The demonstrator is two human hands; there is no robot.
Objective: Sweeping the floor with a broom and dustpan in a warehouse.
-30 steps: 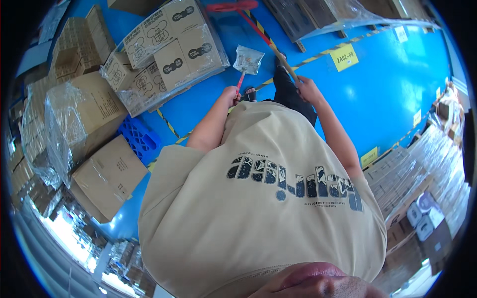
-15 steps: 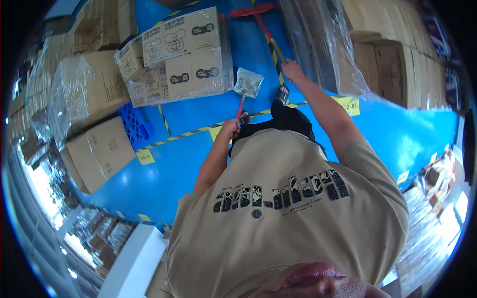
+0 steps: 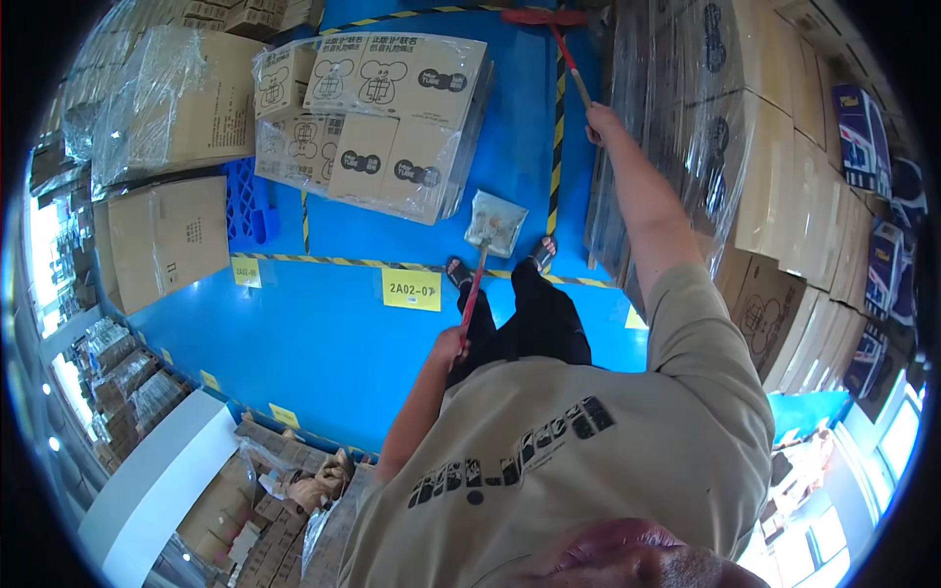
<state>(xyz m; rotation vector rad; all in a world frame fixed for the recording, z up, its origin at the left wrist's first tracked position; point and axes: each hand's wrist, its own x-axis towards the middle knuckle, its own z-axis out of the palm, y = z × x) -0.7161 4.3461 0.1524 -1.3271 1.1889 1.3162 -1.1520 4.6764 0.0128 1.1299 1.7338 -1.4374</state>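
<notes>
My left hand [image 3: 451,345] is closed round the red handle of a long-handled dustpan [image 3: 497,223]. The pan is silvery and lies on the blue floor just ahead of my feet, with some small debris in it. My right hand [image 3: 602,122], arm stretched far forward, grips the stick of a broom [image 3: 545,18]. Its red head is at the far edge of the view, on the floor strip between two stacks of boxes.
Left of the strip stands a plastic-wrapped carton stack [image 3: 402,127]; another wrapped stack [image 3: 667,147] rises close by my right arm. A blue pallet [image 3: 250,201] shows beside a large carton [image 3: 167,240]. Yellow-black tape [image 3: 556,186] and yellow floor labels [image 3: 412,289] mark the floor.
My view has shifted and turned. The broom is still far forward in my right hand, its arm now further right beside the wrapped stack. The dustpan stays in front of my feet.
</notes>
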